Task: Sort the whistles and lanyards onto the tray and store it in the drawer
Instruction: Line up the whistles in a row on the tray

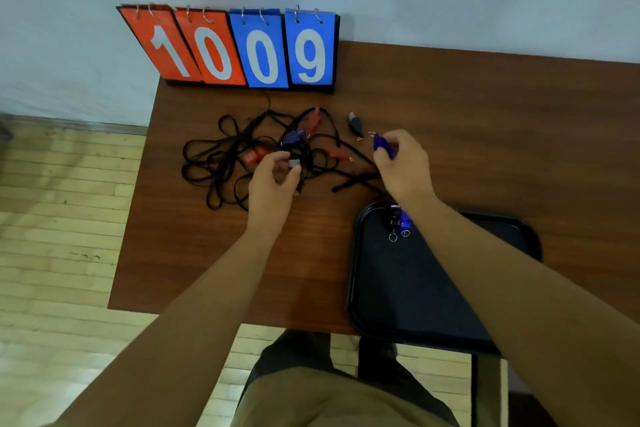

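**Now: blue whistle in the right hand, tray just behind it**

The right hand (403, 166) pinches a blue plastic whistle (383, 145) between thumb and fingertips, just above the brown wooden table (485, 114). The whistle's long axis runs from far-left to near-right. Its small metal split ring (372, 133) points far and left, toward a loose black whistle (355, 125), while the body end is buried in the grip.

The coming move turns on the black plastic tray (354, 253). It lies on the near side of that hand, directly beneath the right forearm, on the near right part of the table, so the right hand is plainly the nearer one. Two small whistles (399, 221), at least one of them blue, already sit at the tray's far left corner with their rings toward the person. I judge that a short pull back toward the body would lay the held whistle beside them.

The left hand (277, 184) is curled over the near edge of the tangle of black cord lanyards (221, 163), pinching a small grey piece (293, 163). Whether that is a clip or a whistle I cannot tell. Red whistles (254, 155) and another blue whistle (292, 138) lie caught in the cords. A red-and-blue flip scoreboard (242, 52) stands at the far edge. No drawer is in view.
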A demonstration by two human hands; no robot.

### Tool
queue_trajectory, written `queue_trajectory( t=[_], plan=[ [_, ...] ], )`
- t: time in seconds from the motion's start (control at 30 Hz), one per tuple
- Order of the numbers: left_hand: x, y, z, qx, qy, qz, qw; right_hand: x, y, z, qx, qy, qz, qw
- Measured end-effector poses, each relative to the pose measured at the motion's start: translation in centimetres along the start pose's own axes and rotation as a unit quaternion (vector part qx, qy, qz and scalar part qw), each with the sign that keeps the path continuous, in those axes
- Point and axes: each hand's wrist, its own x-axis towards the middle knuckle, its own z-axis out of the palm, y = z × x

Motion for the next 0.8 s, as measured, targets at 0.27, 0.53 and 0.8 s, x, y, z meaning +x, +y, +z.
queue_trajectory(
  t=[0.27,0.53,0.8],
  plan=[
    [-4.5,4.8,3.7,-0.310,-0.117,-0.108,0.937,-5.0,3.0,-5.1,0.176,-0.041,0.054,0.982],
    [-9.0,3.8,10.1,-0.257,-0.137,-0.113,0.950,-9.3,11.7,-10.5,0.169,-0.025,0.133,0.976],
    [-10.9,1.2,11.7,0.032,-0.082,-0.080,0.993,-10.7,16.2,-10.1,0.071,-0.072,0.118,0.988]
  ],
)
